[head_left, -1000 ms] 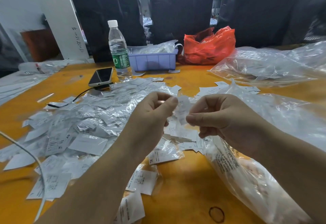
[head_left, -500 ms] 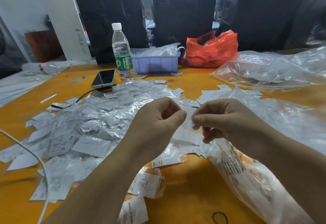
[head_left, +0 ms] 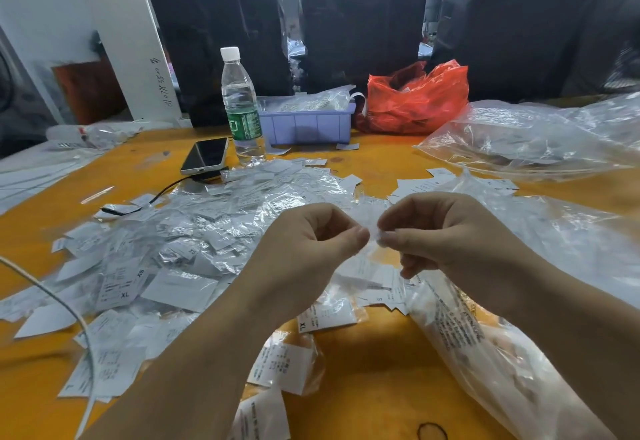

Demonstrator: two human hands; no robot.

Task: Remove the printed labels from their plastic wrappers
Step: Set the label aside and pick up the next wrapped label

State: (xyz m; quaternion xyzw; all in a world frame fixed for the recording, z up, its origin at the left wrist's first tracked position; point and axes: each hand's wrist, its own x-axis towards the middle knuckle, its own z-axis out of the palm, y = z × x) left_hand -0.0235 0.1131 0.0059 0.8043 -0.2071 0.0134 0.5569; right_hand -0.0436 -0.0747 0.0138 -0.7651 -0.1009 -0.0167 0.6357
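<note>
Across the whole near field I see the orange table [head_left: 363, 370], with large clear plastic bags [head_left: 526, 141] heaped along its right side and far right corner. Left of centre lies a broad pile of wrapped labels [head_left: 180, 242], white slips in shiny film, some marked XL and XS, facing every way. At the far edge stand a red plastic bag [head_left: 415, 100], a lilac tray [head_left: 306, 124] holding more film, a water bottle [head_left: 240, 107] upright just left of the tray, and a phone [head_left: 205, 156] lying flat near the bottle's base with a dark cable running off to the left. A white cable [head_left: 69, 308] curves along the near left. Just above the table's middle, my left hand [head_left: 304, 252] and right hand [head_left: 446, 235] meet, both curled, thumb and forefinger of each pressed together. Between them they pinch one small wrapped label [head_left: 370, 223], the left fingertips on its left edge, the right on its right. It is blurred and mostly hidden, so I cannot tell its long axis or which way the print faces.
</note>
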